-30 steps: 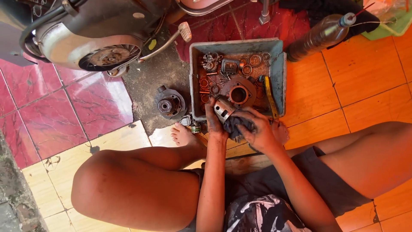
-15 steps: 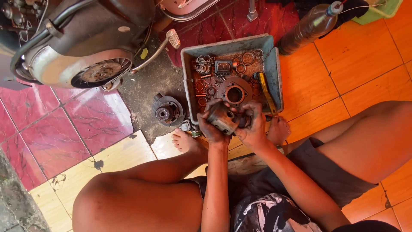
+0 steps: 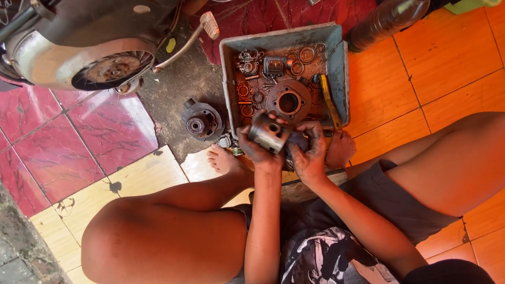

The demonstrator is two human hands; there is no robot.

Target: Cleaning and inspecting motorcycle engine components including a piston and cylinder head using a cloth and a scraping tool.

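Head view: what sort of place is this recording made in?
Probably an informal scooter repair spot on a tiled floor. A scooter engine housing stands nearby, a grey tray holds oily engine parts, and the person's hands hold a metal piston.

Packages: one dark, translucent plastic bottle [image 3: 385, 21] lay on orange tiles; no labels, signs or screens showed.

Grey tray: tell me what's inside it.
The tray holds rusty rings and washers, a round flanged part, a small carburettor-like piece and a yellow-handled tool. Both hands cover its near edge.
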